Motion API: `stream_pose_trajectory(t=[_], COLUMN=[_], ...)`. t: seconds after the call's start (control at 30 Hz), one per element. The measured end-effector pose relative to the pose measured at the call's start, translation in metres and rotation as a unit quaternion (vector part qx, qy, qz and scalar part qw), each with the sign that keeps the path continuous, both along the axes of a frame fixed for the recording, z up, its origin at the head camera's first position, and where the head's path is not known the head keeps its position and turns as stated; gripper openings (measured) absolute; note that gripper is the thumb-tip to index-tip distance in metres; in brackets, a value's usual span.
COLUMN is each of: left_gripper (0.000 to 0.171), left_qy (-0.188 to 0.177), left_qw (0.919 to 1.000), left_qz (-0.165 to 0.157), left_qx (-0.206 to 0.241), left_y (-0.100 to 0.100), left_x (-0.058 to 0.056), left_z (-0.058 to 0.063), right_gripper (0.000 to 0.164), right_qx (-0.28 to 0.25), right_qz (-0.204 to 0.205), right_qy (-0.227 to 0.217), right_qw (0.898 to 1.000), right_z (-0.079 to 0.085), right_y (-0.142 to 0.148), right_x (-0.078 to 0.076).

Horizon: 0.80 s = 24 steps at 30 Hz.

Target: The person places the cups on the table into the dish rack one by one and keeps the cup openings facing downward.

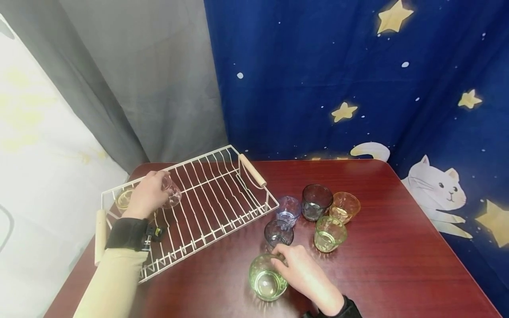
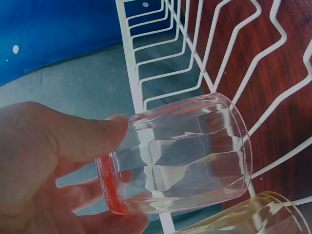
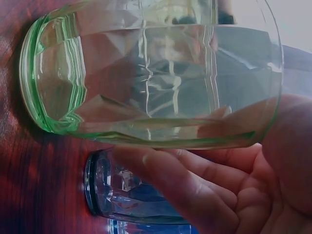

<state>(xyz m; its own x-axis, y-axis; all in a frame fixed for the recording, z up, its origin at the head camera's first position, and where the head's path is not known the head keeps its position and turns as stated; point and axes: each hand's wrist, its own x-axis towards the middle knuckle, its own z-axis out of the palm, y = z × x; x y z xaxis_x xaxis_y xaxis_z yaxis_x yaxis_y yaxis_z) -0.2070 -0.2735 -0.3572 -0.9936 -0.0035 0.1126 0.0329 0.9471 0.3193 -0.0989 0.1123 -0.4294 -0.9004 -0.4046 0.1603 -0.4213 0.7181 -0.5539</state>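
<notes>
My left hand (image 1: 148, 194) grips a clear pinkish glass (image 2: 180, 156) around its base, inside a white wire dish rack (image 1: 199, 158). The glass's rim faces the wires; whether it touches them I cannot tell. Beside it in the rack is an amber glass (image 2: 258, 214), partly hidden by the hand in the head view. At the table's front, my right hand (image 1: 304, 274) pinches a light green glass (image 1: 266, 285) near its rim. That glass is upright. Just behind the right fingers stands a dark grey-blue glass (image 1: 278, 232).
Farther back on the dark red table (image 1: 397, 265) stand a blue glass (image 1: 288, 211), a dark grey glass (image 1: 317, 202), an orange-amber glass (image 1: 345, 207) and another green glass (image 1: 330, 234), close together. The rack's wooden handle (image 1: 252, 170) rises near the blue glass.
</notes>
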Motion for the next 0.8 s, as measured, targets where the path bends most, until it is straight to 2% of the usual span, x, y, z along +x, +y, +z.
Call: stream_pose_trajectory(t=[0.13, 0.33, 0.8], left_gripper=[0.056, 0.055, 0.049], left_qy=[-0.001, -0.001, -0.006], left_qw=[1.0, 0.9999, 0.9998], left_qz=[-0.006, -0.01, -0.02], left_qx=[-0.005, -0.009, 0.008], left_y=[0.0008, 0.0, 0.0011], left_x=[-0.0007, 0.0011, -0.0015], left_z=[-0.0004, -0.0019, -0.0044], right_gripper=[0.009, 0.014, 0.015], right_qx=[-0.022, -0.019, -0.029], right_qz=[-0.006, -0.016, -0.018], right_qy=[-0.01, -0.005, -0.013], right_qw=[1.0, 1.0, 0.999], right_z=[-0.0009, -0.0014, -0.0021], right_y=[0.0002, -0.0001, -0.0002], right_x=[-0.0001, 0.001, 0.001])
